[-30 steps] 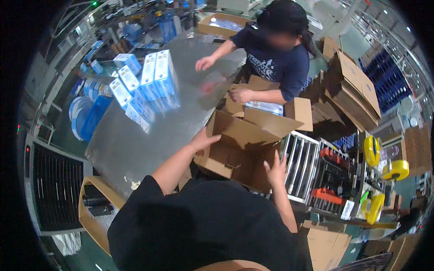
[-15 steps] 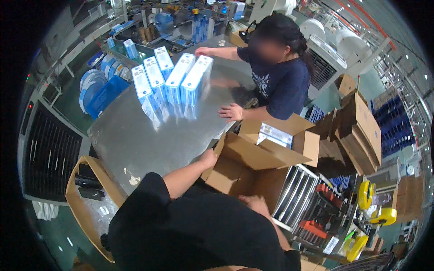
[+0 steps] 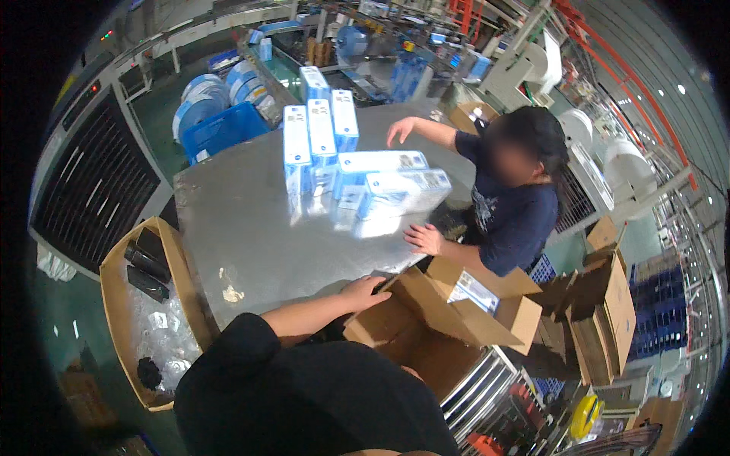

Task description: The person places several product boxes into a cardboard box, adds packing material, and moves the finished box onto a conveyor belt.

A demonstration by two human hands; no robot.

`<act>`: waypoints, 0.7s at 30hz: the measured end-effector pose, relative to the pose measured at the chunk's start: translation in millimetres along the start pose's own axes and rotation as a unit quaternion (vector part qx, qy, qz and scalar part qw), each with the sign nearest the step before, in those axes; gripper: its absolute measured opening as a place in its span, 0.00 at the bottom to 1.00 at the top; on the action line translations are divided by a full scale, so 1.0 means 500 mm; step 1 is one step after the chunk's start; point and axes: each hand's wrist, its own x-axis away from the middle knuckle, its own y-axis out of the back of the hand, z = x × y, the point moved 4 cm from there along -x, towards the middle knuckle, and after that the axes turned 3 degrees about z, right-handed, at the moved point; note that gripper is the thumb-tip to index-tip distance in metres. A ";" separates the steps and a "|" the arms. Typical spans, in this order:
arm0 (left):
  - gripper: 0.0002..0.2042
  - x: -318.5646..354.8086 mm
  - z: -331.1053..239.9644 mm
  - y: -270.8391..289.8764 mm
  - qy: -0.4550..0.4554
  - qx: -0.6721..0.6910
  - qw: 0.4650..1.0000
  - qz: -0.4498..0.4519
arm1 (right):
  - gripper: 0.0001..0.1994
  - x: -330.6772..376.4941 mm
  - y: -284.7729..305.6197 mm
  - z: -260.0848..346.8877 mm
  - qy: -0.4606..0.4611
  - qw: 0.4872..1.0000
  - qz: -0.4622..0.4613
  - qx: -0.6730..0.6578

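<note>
Touching the left grip (image 3: 365,294), the nearer open carton (image 3: 414,336) lies to its right; whether clasped, I cannot tell.

Before you the table (image 3: 243,205) was grey metal | blue-and-white boxes (image 3: 380,162) stood clustered on its far half | pale scraps (image 3: 232,292) lay near your left edge

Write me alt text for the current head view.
A person's left hand touches the edge of an open cardboard box beside a metal table. Blue-and-white cartons stand on the table near a co-worker, who has one hand on it and the other raised. A second open box holds something blue and white.
</note>
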 end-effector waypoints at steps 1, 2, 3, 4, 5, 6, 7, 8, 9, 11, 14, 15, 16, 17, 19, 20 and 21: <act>0.27 0.001 0.028 0.031 -0.027 -0.034 0.997 -0.057 | 0.16 -0.021 0.003 -0.006 0.005 0.999 -0.037 -0.025; 0.26 0.013 0.077 0.069 -0.046 -0.068 0.989 -0.119 | 0.16 -0.047 -0.002 -0.002 0.015 0.997 -0.061 -0.043; 0.26 0.020 0.110 0.103 -0.071 -0.104 0.977 -0.174 | 0.15 -0.056 0.005 0.036 0.016 0.993 -0.104 -0.047; 0.25 0.022 0.116 0.167 -0.069 -0.079 0.972 -0.210 | 0.15 -0.072 0.001 0.078 0.009 0.993 -0.091 -0.078; 0.24 0.014 0.119 0.244 -0.070 -0.053 0.966 -0.243 | 0.15 -0.087 -0.003 0.122 0.000 0.991 -0.080 -0.109; 0.24 -0.005 0.140 0.306 -0.090 -0.093 0.941 -0.311 | 0.15 -0.103 -0.006 0.159 -0.008 0.988 -0.069 -0.137; 0.24 -0.024 0.164 0.371 -0.091 -0.098 0.926 -0.354 | 0.13 -0.114 -0.020 0.197 0.036 0.990 -0.063 -0.121; 0.26 -0.048 0.196 0.435 -0.085 -0.131 0.905 -0.396 | 0.13 -0.116 -0.028 0.257 0.039 0.994 -0.034 -0.096; 0.28 -0.070 0.180 0.497 -0.003 -0.159 0.901 -0.404 | 0.14 -0.108 -0.029 0.326 0.038 0.996 -0.014 -0.074; 0.35 -0.138 0.237 0.616 0.048 -0.219 0.858 -0.462 | 0.15 -0.150 -0.088 0.250 0.044 0.991 0.020 -0.125; 0.52 -0.225 0.276 0.757 0.248 -0.237 0.849 -0.401 | 0.16 -0.183 -0.099 0.283 -0.080 0.981 0.138 0.114; 0.54 -0.223 0.256 0.787 0.299 -0.213 0.864 -0.345 | 0.16 -0.188 -0.103 0.248 -0.101 0.984 0.130 0.064; 0.57 -0.228 0.261 0.808 0.352 -0.186 0.871 -0.289 | 0.17 -0.188 -0.114 0.165 -0.118 0.985 0.126 0.017; 0.59 -0.257 0.362 0.818 0.318 -0.106 0.907 -0.255 | 0.17 -0.192 -0.119 0.080 -0.130 0.983 0.126 -0.025; 0.58 -0.260 0.342 0.809 0.289 -0.108 0.922 -0.234 | 0.14 -0.175 -0.087 0.194 -0.126 0.990 0.047 0.029; 0.57 -0.243 0.338 0.804 0.280 -0.112 0.927 -0.224 | 0.13 -0.165 -0.069 0.268 -0.125 0.990 0.011 0.058; 0.56 -0.232 0.345 0.795 0.269 -0.138 0.923 -0.238 | 0.12 -0.168 -0.058 0.306 -0.092 0.994 -0.019 0.059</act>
